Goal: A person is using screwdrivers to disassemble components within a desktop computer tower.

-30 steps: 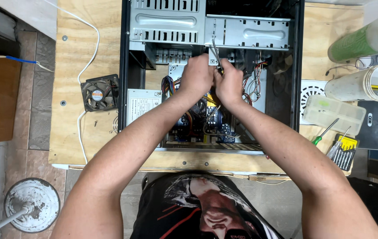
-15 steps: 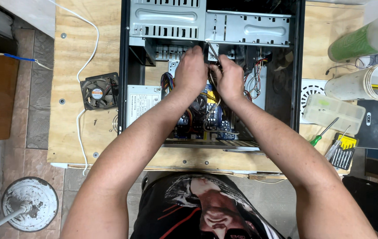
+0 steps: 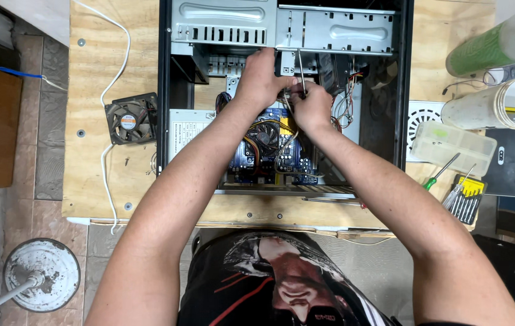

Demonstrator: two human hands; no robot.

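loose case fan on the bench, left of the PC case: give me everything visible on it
The case fan is a small square unit with a black frame, looking like plastic, dark blades and a round hub sticker in orange and white. It lies flat, hub up, on the plywood bench, just outside the left wall of the open computer case; whether it touches that wall cannot be told. A white cable runs past its left side. Neither hand touches it. Its mounting holes are too small to make out.
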